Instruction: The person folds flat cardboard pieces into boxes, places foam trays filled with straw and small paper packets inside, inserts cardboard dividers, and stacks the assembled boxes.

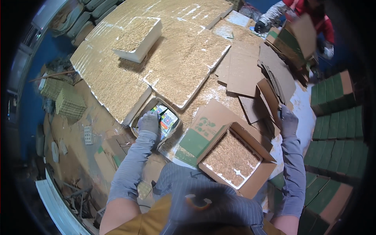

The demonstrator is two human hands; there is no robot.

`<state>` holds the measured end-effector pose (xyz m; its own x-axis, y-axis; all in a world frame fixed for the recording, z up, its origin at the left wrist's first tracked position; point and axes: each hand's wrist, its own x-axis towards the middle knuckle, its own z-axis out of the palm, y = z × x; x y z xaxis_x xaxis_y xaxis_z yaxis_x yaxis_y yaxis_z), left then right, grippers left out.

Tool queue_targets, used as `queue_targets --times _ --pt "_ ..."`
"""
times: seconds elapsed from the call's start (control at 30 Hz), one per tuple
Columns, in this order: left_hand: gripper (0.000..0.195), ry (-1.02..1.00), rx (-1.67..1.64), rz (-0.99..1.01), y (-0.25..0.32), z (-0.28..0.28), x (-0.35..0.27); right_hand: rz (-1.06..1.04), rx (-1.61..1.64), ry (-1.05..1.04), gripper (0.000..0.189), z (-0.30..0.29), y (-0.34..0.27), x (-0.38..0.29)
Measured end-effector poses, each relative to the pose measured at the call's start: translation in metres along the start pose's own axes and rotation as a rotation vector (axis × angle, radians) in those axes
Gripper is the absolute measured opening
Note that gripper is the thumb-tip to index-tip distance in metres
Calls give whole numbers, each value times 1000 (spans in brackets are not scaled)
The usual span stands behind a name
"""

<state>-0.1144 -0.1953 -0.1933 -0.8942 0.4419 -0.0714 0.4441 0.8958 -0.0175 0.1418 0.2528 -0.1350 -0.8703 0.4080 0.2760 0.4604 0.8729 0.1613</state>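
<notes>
My left hand point(149, 122), in a grey glove, reaches into an open carton point(179, 126) with printed packets or cards point(169, 118) inside; whether its fingers hold one is hidden. My right hand point(288, 119), gloved too, has its fingers closed on the edge of a brown cardboard piece point(268, 101) that stands tilted beside the stacked cardboard. Between my arms, close to my apron, an open cardboard box point(211, 147) holds a white foam tray point(249, 170) filled with straw-coloured grain or husks. Under it lies flattened cardboard with a green print point(191, 138).
Large foam trays covered in husks point(182, 76) fill the table ahead, with one loose white tray point(147, 50) on top. Flat cardboard sheets point(242, 70) lie at the right. Green-and-brown boxes point(337, 126) are stacked farther right. A co-worker point(320, 20) handles cardboard at the upper right.
</notes>
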Motion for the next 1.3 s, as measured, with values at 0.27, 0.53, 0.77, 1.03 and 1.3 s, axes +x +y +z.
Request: queue_targets --times 0.27,0.53,0.77,1.03,1.3 --pt "37 -166 -599 -101 -23 -13 6 239 113 -195 29 -27 39 -101" --pt "21 205 -882 238 34 -77 -14 543 291 -54 29 -108 53 -94" --pt "16 402 -777 607 106 -127 -46 748 622 359 34 -160 63 -95" --pt "22 418 -489 968 170 -105 -81 827 750 111 19 -173 67 -110" --pt "39 87 -270 1135 181 -58 -98 275 246 337 18 -196 -20 -116"
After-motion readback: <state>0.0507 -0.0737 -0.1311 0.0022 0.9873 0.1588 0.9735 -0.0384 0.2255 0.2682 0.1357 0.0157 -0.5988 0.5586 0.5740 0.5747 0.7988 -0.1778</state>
